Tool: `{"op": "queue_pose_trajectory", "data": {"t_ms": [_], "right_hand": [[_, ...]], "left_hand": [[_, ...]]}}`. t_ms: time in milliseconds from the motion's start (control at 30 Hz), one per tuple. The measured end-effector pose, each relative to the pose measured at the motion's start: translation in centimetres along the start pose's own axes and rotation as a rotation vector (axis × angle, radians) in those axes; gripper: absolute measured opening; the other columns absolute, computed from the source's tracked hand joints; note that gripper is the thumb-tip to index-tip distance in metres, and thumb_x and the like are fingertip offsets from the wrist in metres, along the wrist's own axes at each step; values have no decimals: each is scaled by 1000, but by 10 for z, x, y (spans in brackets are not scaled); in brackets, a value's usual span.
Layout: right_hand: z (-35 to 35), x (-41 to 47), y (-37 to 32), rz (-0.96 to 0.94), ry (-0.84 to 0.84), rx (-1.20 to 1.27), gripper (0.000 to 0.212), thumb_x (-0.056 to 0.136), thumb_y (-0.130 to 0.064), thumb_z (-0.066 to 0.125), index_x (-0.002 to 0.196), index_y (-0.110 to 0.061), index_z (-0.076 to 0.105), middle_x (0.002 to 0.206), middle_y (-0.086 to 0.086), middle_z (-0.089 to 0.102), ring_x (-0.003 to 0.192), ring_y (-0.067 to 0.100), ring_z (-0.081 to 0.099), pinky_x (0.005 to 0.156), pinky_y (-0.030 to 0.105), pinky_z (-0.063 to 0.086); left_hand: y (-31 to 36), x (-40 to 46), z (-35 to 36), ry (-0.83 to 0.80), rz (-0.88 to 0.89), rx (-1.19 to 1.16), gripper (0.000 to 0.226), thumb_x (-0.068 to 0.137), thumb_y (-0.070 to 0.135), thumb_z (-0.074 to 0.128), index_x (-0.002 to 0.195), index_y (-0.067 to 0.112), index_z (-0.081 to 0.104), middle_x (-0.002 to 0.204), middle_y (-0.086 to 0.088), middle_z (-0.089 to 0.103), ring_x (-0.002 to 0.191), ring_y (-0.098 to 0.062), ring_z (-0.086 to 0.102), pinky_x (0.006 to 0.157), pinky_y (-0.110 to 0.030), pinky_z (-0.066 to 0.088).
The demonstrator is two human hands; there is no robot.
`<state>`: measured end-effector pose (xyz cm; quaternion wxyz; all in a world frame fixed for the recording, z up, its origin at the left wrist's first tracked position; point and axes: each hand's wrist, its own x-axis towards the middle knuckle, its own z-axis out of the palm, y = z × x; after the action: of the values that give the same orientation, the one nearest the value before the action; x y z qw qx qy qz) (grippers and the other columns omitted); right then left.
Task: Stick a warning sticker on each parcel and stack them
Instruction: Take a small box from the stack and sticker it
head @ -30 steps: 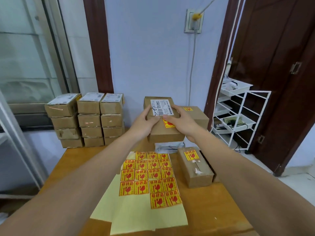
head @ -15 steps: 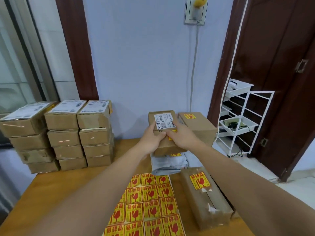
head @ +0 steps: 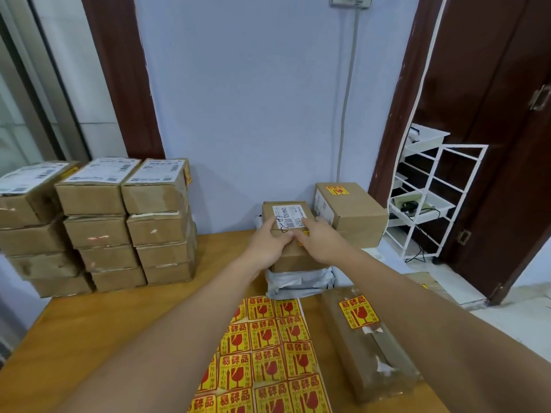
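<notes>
Both arms stretched forward over the wooden table (head: pixel 98 332). Left hand (head: pixel 269 244) and right hand (head: pixel 320 241) grip a small cardboard parcel (head: pixel 290 231) from either side, fingers curled over its top edges, thumbs near each other. The parcel sits on a grey poly mailer (head: pixel 299 283) at the table's far edge, against the wall.

Its white shipping label (head: pixel 288 218) carries a barcode and black scribble; digits too small to read. A yellow sticker edge peeks under the right fingers.

Sticker sheet (head: pixel 268 353): yellow, red broken-glass symbol, reads "易碎品".

Two other stickered parcels: one long, near right (head: pixel 369 350); one behind (head: pixel 351 216). Left stacks (head: pixel 98 225): three columns, four boxes each.
</notes>
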<state>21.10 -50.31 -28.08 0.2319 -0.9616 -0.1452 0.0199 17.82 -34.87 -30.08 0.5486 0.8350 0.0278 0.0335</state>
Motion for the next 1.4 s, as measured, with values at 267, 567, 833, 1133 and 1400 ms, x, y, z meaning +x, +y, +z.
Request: {"op": "queue_pose_trajectory", "data": {"t_ms": [267,567,833,1133,1400], "right_hand": [[-2,-37,-19,-130,138,-102,39,107,-30,44,138,-9,55,140,11,49,128,31,49,102,45,45],[-23,-93,-106,-363,159,-126,45,105,-34,48,146,-15,51,154,9,41,137,28,45,110,38,37],[-38,-87,-235,-397,174,-53,65,97,-60,49,151,-23,44,155,5,37,138,27,42,110,43,39],[-10,-19,-304,-164,58,-16,80,93,-72,41,155,-23,33,157,14,27,136,40,42,112,48,38],[20,24,-301,-4,47,205,90,90,-73,45,157,-13,30,156,15,25,134,36,46,107,43,39]], "left_hand": [[19,-69,-29,-54,75,361,56,102,35,61,152,16,46,154,-5,48,139,-21,47,109,-27,34],[31,-186,-115,37,193,820,65,96,57,53,153,27,43,156,5,45,141,-18,43,114,-40,38],[26,-236,-224,278,151,882,62,97,63,51,149,30,48,151,8,51,136,-16,46,110,-39,42],[-13,-237,-286,364,128,876,61,97,65,48,149,33,47,149,12,50,135,-12,44,107,-33,42],[-45,-224,-283,359,143,829,60,98,66,45,150,35,44,151,15,47,136,-10,43,111,-32,39]]}}
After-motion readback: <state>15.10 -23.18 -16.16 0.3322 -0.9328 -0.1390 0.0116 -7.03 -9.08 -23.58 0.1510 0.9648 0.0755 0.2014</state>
